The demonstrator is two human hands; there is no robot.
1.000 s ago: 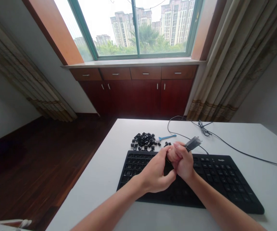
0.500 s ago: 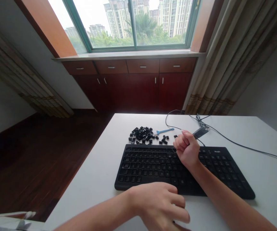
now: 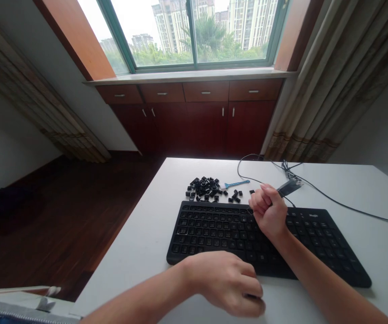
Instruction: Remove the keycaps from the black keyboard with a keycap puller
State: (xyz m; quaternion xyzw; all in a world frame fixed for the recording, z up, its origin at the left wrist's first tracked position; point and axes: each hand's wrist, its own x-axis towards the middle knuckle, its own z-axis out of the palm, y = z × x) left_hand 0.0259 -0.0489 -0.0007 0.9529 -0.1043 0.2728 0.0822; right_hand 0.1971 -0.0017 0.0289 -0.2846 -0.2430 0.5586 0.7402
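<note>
A black keyboard lies on the white table, with many of its keys showing bare sockets on the left side. Over its upper middle, my right hand is closed round a dark keycap puller. Pale bristles stick out of the puller's far end, and a thin wire shows below my fist. My left hand hovers in front of the keyboard's near edge with curled fingers; whatever they hold is hidden. Behind the keyboard sits a heap of loose black keycaps, with several single ones to its right.
A small blue brush lies right of the heap. A black cable runs across the table's back and right side, with a tied bundle. The table's left edge drops to a dark wooden floor.
My left hand has turned and its fingers have curled in more tightly. My right hand keeps its grip over the keyboard. The whole view has shifted slightly.
</note>
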